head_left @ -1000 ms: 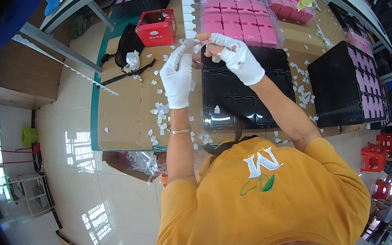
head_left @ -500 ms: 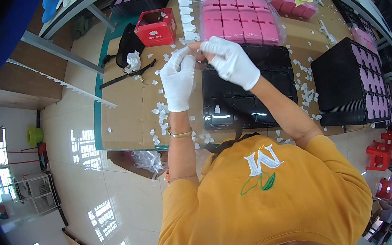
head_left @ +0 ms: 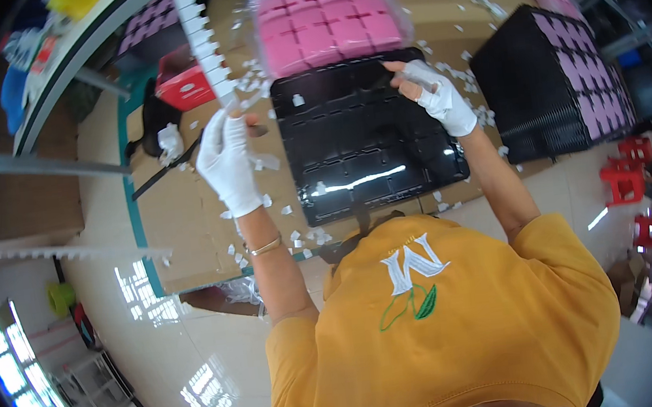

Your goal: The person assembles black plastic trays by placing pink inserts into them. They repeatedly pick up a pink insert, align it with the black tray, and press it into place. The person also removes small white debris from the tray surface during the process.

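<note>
A white glove with bare fingertips covers my left hand (head_left: 228,164), whose fingers are pinched at the lower end of a white notched strip (head_left: 202,42). Whether they grip the strip or a loose piece cannot be made out. My right hand (head_left: 435,96), gloved alike, hovers over the far right corner of a shiny black plastic tray (head_left: 367,139). Its index finger points left, with the other fingers bent in, and what they hold, if anything, is too small to see. One small white piece (head_left: 298,100) lies at the tray's far left, and another (head_left: 320,189) near its front left.
Bagged pink blocks (head_left: 327,24) lie beyond the tray. At right stands a tall stack of black trays (head_left: 516,88) with purple inserts. A red box (head_left: 185,83) and a black strap (head_left: 168,171) are at left. White scraps litter the cardboard-covered table (head_left: 179,243).
My hands were together at the strip's end and have parted. The right one has moved right over the tray; the left stays by the strip. The whole view has shifted, uncovering more of the tray.
</note>
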A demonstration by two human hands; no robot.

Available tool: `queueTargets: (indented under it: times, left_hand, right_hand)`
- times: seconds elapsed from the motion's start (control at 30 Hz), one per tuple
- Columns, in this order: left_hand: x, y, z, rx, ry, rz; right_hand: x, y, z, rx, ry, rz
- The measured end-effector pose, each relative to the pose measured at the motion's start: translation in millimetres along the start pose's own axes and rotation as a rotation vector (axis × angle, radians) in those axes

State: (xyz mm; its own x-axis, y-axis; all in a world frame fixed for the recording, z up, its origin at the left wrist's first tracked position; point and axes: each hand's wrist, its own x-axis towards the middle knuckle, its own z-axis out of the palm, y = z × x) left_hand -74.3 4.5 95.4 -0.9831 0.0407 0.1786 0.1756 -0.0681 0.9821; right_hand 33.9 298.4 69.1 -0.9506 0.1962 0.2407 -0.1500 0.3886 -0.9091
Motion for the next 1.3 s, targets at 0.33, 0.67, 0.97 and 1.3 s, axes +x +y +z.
queueTargets:
  times: [0.33, 0.67, 0.97, 1.3]
  left_hand:
    - [8, -17, 19, 0.079, 0.182, 0.047]
    - [6, -13, 25, 0.139, 0.157, 0.0]
    - [12, -21, 17, 0.152, 0.053, 0.008]
    - [16, -46, 15, -0.023, 0.026, 0.034]
  right_hand:
    - [-14, 112, -73, -1.121, -0.07, -0.158]
    - [2, 139, -58, -1.15, -0.196, -0.073]
    - [14, 62, -19, -1.481, -0.251, -0.025]
    - [104, -45, 126, 0.302, -0.1, 0.009]
